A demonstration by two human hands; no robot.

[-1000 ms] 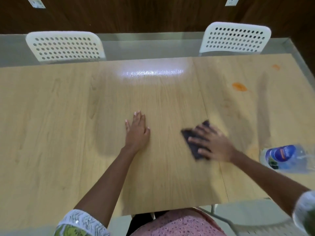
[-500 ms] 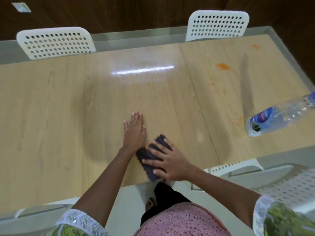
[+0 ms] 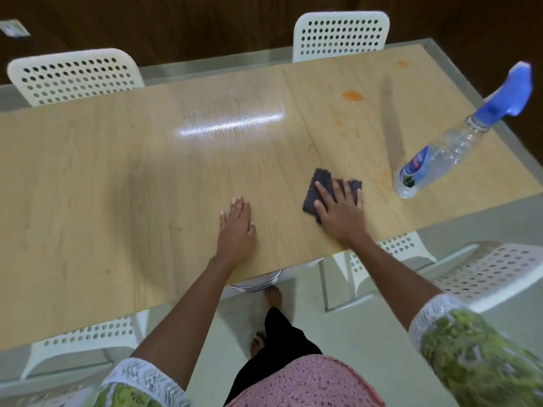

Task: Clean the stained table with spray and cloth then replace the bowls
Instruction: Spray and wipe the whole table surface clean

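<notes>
Now both hands flat, right hand [image 3: 340, 214] pressing cloth [image 3: 320, 186], left hand [image 3: 236, 227] on table [image 3: 102, 171] (spray bottle [image 3: 440, 155] nozzle up-right)

Cloth [image 3: 320, 189] flat on table [image 3: 117, 177] near the front edge, under right hand [image 3: 340, 212]; left hand [image 3: 236, 227] flat on the tabletop just to its left. Spray bottle [image 3: 440, 157] standing right of the cloth, stain [image 3: 352, 95] behind it, two chairs [image 3: 340, 35] beyond the far edge.
</notes>
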